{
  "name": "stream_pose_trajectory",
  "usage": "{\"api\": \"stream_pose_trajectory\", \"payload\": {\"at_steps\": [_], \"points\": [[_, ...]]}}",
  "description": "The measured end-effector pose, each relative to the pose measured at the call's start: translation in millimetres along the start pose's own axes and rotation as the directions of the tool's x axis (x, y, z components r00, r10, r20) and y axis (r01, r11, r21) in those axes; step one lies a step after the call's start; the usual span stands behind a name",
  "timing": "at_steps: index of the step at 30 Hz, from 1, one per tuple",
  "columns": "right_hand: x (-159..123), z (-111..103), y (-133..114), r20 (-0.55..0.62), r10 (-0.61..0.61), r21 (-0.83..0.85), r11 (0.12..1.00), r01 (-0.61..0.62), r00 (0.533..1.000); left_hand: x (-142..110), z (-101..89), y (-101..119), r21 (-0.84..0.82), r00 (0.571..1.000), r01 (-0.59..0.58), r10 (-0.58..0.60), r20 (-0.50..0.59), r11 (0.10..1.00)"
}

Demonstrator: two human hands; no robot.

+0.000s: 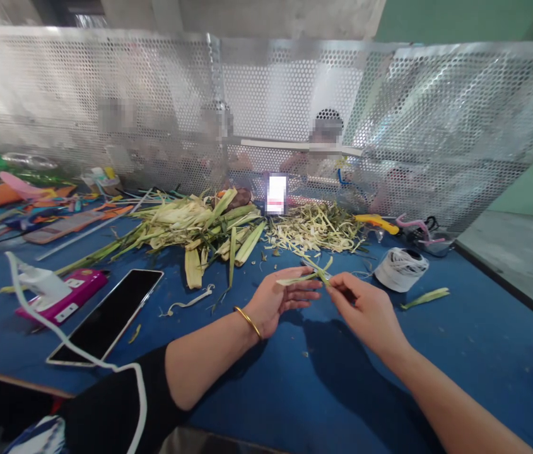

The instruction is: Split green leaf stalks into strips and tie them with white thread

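My left hand (278,301) is held palm up over the blue table (294,391), fingers stretched toward the right, with a thin pale leaf strip (297,279) lying across its fingertips. My right hand (365,309) pinches the green end of that same strip (323,275) between thumb and forefinger. A gold bangle (248,320) sits on my left wrist. Both hands hover just in front of the leaf heaps.
A heap of green and pale palm leaves (200,227) and a pile of shredded strips (316,230) lie behind my hands. A ball of white string (401,268), a black phone (108,315), a pink box (65,293), a yellow tool (377,222) and a perforated metal screen (266,113) surround them.
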State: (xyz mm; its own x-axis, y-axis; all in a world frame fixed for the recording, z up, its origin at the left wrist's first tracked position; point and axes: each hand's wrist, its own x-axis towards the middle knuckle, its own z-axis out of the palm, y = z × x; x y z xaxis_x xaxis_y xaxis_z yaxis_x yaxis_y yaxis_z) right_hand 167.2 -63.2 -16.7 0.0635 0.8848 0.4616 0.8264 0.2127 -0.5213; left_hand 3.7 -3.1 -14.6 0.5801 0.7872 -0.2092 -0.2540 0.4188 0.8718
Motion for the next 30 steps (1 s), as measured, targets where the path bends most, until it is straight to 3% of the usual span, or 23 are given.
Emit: {"api": "stream_pose_trajectory", "payload": {"at_steps": [7, 11, 16, 19, 22, 24, 26, 28, 30], "points": [[-0.4, -2.8, 0.2, 0.111, -0.147, -0.088, 0.984, 0.157, 0.983, 0.6, -1.5, 7.0, 0.091, 0.99, 0.117, -0.123, 0.067, 0.989], [-0.7, -4.0, -1.0, 0.167, -0.21, -0.079, 0.971, 0.226, 0.963, 2.0, -0.9, 5.6, 0.166, 0.995, 0.099, -0.099, -0.01, 0.981], [-4.4, 0.2, -7.3, 0.185, -0.085, -0.038, 0.995, 0.093, 0.979, 2.9, 1.9, 0.8, 0.128, 0.986, 0.025, -0.004, -0.165, 0.992], [-5.3, 2.3, -9.6, 0.247, -0.062, 0.036, 0.998, 0.055, 0.967, 3.1, 1.8, 0.5, 0.123, 0.987, 0.024, -0.003, -0.163, 0.992], [-1.2, 3.4, -6.5, 0.26, 0.084, 0.169, 0.977, -0.13, 0.962, 2.4, 1.5, 1.7, 0.167, 0.99, -0.013, 0.037, -0.139, 0.986], [2.8, 4.8, -2.8, 0.266, 0.228, 0.353, 0.881, -0.315, 0.937, 1.1, 2.0, 2.3, 0.233, 0.991, -0.039, 0.067, -0.114, 0.972], [5.7, 7.3, -0.3, 0.298, 0.334, 0.549, 0.707, -0.447, 0.894, -0.9, 3.1, 2.5, 0.316, 0.997, -0.031, 0.052, -0.06, 0.948], [6.4, 10.4, -0.3, 0.307, 0.402, 0.661, 0.563, -0.497, 0.863, -2.9, 4.1, 2.4, 0.363, 1.0, 0.011, -0.008, -0.007, 0.932], [5.4, 13.5, -1.9, 0.285, 0.446, 0.701, 0.507, -0.502, 0.848, -4.0, 4.5, 2.0, 0.361, 0.997, 0.064, -0.074, 0.016, 0.93]]}}
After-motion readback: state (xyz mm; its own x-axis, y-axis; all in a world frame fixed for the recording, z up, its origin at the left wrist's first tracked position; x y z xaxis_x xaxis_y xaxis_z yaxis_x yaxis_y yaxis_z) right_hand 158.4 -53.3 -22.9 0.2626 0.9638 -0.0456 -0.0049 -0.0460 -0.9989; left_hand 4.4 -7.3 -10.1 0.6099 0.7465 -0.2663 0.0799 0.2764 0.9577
